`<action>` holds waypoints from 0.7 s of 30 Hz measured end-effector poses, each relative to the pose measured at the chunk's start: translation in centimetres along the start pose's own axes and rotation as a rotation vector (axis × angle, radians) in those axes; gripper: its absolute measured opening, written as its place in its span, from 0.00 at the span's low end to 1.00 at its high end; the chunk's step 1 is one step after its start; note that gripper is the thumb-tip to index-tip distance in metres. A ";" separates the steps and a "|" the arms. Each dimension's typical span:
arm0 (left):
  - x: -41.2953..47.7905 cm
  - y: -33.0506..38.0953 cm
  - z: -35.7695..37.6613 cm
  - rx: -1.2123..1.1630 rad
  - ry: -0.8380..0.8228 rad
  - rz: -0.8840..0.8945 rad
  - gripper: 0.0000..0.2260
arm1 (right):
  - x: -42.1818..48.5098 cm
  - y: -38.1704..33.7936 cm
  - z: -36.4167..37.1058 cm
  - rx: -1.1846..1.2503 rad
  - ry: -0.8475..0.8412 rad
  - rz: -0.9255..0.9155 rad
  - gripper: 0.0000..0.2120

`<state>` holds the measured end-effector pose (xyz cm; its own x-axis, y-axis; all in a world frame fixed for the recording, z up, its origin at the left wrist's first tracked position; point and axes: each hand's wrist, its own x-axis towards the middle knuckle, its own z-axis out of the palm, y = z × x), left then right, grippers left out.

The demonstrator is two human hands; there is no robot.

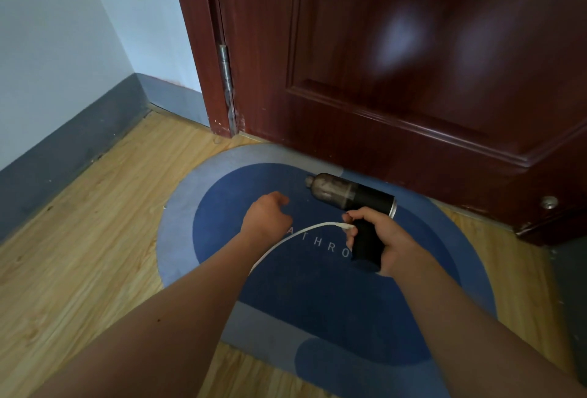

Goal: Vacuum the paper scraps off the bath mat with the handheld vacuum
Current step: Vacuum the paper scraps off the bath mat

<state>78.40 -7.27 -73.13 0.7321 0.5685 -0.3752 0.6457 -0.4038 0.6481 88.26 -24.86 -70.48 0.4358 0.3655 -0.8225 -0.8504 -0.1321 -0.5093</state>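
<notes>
The handheld vacuum (352,194) is black with a dusty clear canister, and its nozzle points left over the far part of the mat. My right hand (381,238) grips its pistol handle. A white cord (286,238) runs from the handle in a curve under my left forearm. The bath mat (317,302) is an oval in dark blue with a pale grey-blue border and white lettering. My left hand (266,216) hovers over the mat left of the nozzle, fingers curled downward; what lies under them is hidden. One tiny white paper scrap (164,207) lies at the mat's left edge.
A dark red wooden door (413,79) stands shut just behind the mat, with its frame and hinge (226,79) at the left. Light wood flooring (79,254) surrounds the mat. A pale wall with grey skirting (63,156) runs along the left. A door stopper (549,202) sits at the right.
</notes>
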 end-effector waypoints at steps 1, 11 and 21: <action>0.1 0.1 -0.3 -0.001 -0.010 -0.004 0.20 | -0.1 -0.3 0.3 -0.013 -0.002 -0.002 0.04; -0.9 2.6 -4.8 -0.123 -0.011 -0.017 0.15 | -3.4 -3.2 3.6 0.000 -0.053 0.017 0.06; -10.7 10.8 -18.1 -0.194 0.100 -0.156 0.11 | -18.4 -8.8 11.0 -0.134 -0.109 0.095 0.08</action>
<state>73.61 -4.73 -50.15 0.5955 0.6851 -0.4195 0.6883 -0.1660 0.7062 84.48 -20.32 -48.08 0.3147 0.4421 -0.8399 -0.8361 -0.2898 -0.4658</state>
